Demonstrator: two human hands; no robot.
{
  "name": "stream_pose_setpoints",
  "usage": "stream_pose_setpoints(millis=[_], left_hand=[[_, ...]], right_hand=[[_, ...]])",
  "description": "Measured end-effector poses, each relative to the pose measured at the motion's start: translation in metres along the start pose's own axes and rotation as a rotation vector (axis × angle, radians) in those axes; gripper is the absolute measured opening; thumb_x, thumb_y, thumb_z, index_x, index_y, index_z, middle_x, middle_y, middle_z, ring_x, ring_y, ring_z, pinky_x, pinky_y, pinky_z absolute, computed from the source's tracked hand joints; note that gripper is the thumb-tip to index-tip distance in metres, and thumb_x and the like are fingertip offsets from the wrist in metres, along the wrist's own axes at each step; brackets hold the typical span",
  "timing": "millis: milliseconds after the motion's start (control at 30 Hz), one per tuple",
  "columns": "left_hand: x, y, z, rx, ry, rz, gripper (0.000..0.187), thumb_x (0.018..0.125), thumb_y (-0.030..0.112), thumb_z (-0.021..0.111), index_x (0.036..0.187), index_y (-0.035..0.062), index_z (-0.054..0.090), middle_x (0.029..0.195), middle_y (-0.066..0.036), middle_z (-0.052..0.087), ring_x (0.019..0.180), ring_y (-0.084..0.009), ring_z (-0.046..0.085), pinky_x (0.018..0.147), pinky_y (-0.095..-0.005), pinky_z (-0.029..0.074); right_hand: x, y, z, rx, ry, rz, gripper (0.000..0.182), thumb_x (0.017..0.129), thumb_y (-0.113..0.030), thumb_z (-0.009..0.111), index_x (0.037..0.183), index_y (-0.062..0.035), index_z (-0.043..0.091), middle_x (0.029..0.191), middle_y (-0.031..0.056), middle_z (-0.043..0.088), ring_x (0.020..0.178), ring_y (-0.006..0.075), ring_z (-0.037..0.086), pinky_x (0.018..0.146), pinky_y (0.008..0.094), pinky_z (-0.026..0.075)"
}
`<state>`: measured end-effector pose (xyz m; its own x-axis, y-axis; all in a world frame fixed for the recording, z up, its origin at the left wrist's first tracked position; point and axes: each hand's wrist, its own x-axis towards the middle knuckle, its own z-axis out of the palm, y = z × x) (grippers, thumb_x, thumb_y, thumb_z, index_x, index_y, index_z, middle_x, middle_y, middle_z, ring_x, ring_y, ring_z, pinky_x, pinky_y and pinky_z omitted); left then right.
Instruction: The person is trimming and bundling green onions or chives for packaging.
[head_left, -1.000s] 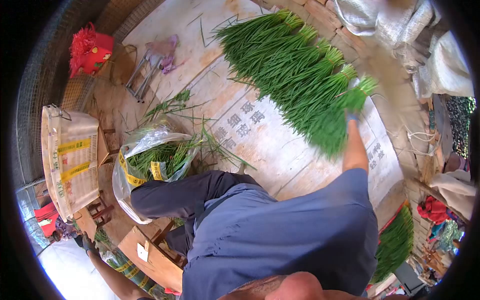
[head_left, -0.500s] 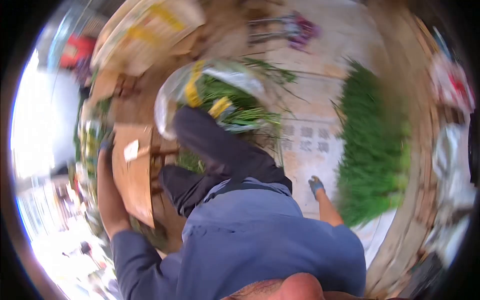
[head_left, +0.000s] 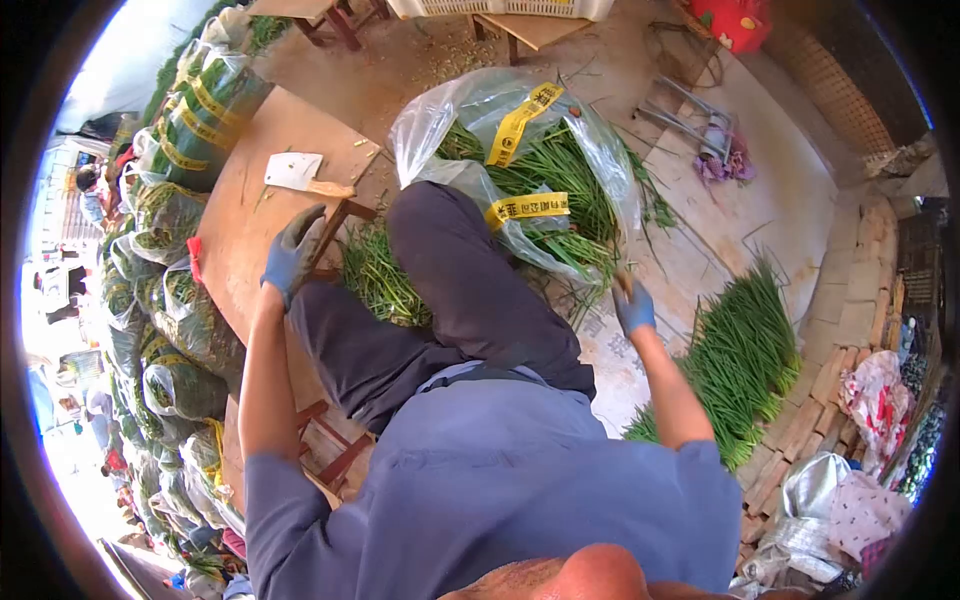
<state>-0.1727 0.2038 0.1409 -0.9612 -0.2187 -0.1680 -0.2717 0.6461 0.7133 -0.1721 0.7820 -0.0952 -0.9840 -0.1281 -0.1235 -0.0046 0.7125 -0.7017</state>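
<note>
My left hand (head_left: 291, 254), in a blue and grey glove, is raised near the edge of a wooden board (head_left: 240, 215), fingers apart and holding nothing. A cleaver (head_left: 295, 171) with a wooden handle lies on that board, a little above the hand. To the right, my gloved right hand (head_left: 632, 303) is beside the lower right edge of an open clear plastic bag (head_left: 440, 108) with yellow printed bands, full of long green stalks (head_left: 556, 175). Its fingers look extended, with nothing visible in them. Loose greens (head_left: 378, 272) lie between the board and my knee.
A large pile of green stalks (head_left: 740, 350) lies on the right. Filled bags (head_left: 185, 385) line the left side. A small metal stool (head_left: 700, 130) with purple cloth stands at the upper right, a pale crate (head_left: 500, 8) at the top. Bricks (head_left: 820, 385) edge the right.
The view has swung and sharpened. My left hand has come off the board's far side towards my knee. My right hand has moved up, closer to the plastic bag.
</note>
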Motion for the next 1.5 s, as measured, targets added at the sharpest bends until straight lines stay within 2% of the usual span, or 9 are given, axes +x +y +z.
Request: stream_pose_setpoints(millis=[167, 400, 500, 767, 967, 1033, 1300, 1433, 1500], left_hand=[[0.039, 0.039, 0.04, -0.338, 0.038, -0.089, 0.054, 0.095, 0.029, 0.063, 0.139, 0.001, 0.049, 0.13, -0.015, 0.06, 0.12, -0.0214, 0.057, 0.1, -0.0317, 0.044], [0.18, 0.035, 0.156, 1.041, 0.166, 0.395, 0.077, 0.079, 0.034, 0.071, 0.147, 0.0131, 0.041, 0.133, -0.027, 0.053, 0.122, -0.0412, 0.053, 0.103, -0.0454, 0.044], [0.229, 0.037, 0.149, 0.828, -0.1, -0.033, 0.053, 0.091, 0.022, 0.052, 0.144, 0.0187, 0.046, 0.121, -0.023, 0.063, 0.116, -0.0354, 0.06, 0.104, -0.0459, 0.042], [0.285, 0.069, 0.077, -0.722, 0.071, 0.077, 0.038, 0.086, 0.005, 0.062, 0.123, 0.0144, 0.065, 0.103, -0.013, 0.069, 0.085, -0.0209, 0.065, 0.074, -0.0334, 0.052], [0.245, 0.134, 0.061, -1.048, -0.203, 0.163, 0.062, 0.091, 0.008, 0.058, 0.149, 0.0114, 0.034, 0.123, -0.013, 0.059, 0.095, -0.0167, 0.062, 0.087, -0.0306, 0.052], [0.243, 0.143, 0.064, -1.059, -0.131, 0.142, 0.077, 0.086, 0.009, 0.061, 0.154, 0.0179, 0.026, 0.132, -0.015, 0.051, 0.101, -0.0181, 0.059, 0.09, -0.0284, 0.05], [0.235, 0.105, 0.071, -0.376, 0.009, 0.265, 0.052, 0.088, 0.004, 0.057, 0.139, 0.0069, 0.049, 0.11, -0.008, 0.061, 0.068, -0.0079, 0.056, 0.061, -0.021, 0.05], [0.193, 0.138, 0.111, -0.016, 0.405, 0.807, 0.046, 0.082, 0.007, 0.059, 0.128, 0.0143, 0.063, 0.108, -0.004, 0.068, 0.081, -0.016, 0.063, 0.074, -0.0289, 0.052], [0.16, 0.154, 0.134, 0.245, 0.212, 0.928, 0.05, 0.08, 0.018, 0.066, 0.13, 0.02, 0.062, 0.122, -0.01, 0.063, 0.107, -0.0263, 0.062, 0.095, -0.0396, 0.048]], right_hand=[[0.164, -0.05, 0.052, -0.179, 0.124, -0.302, 0.043, 0.092, -0.022, 0.059, 0.132, -0.0084, 0.053, 0.129, 0.0218, 0.057, 0.122, 0.0381, 0.053, 0.104, 0.043, 0.042], [0.252, -0.053, 0.048, -0.535, -0.109, -0.16, 0.086, 0.083, -0.042, 0.071, 0.152, -0.0118, 0.027, 0.152, 0.0198, 0.034, 0.14, 0.0353, 0.035, 0.115, 0.043, 0.03], [0.281, -0.038, 0.034, -0.515, -0.246, -0.055, 0.089, 0.082, -0.046, 0.071, 0.152, -0.0114, 0.027, 0.152, 0.0218, 0.033, 0.14, 0.0364, 0.035, 0.113, 0.042, 0.033], [0.207, -0.06, 0.063, -0.65, -0.174, -0.142, 0.099, 0.08, -0.048, 0.072, 0.155, -0.0122, 0.017, 0.152, 0.0234, 0.029, 0.138, 0.0444, 0.033, 0.114, 0.0477, 0.029], [0.249, -0.06, 0.038, -0.215, -0.004, -0.452, 0.062, 0.09, -0.035, 0.063, 0.14, -0.0031, 0.045, 0.138, 0.0248, 0.049, 0.127, 0.0425, 0.046, 0.108, 0.0475, 0.036], [0.302, -0.038, 0.039, -0.525, -0.201, -0.035, 0.046, 0.093, -0.025, 0.058, 0.132, -0.0033, 0.051, 0.13, 0.0253, 0.054, 0.121, 0.0419, 0.05, 0.104, 0.0441, 0.04], [0.447, 0.025, 0.018, -0.435, 0.003, -0.167, 0.034, 0.087, -0.023, 0.056, 0.11, -0.0002, 0.067, 0.11, 0.0237, 0.066, 0.106, 0.0399, 0.062, 0.092, 0.0432, 0.05], [0.382, -0.078, 0.012, -0.699, -0.248, -0.062, 0.037, 0.086, -0.03, 0.061, 0.108, -0.0025, 0.069, 0.112, 0.0225, 0.066, 0.106, 0.0386, 0.062, 0.095, 0.045, 0.048], [0.371, -0.091, 0.025, -0.791, -0.283, -0.234, 0.039, 0.084, -0.034, 0.063, 0.109, -0.0048, 0.069, 0.116, 0.0213, 0.065, 0.109, 0.0379, 0.061, 0.098, 0.0443, 0.046]])
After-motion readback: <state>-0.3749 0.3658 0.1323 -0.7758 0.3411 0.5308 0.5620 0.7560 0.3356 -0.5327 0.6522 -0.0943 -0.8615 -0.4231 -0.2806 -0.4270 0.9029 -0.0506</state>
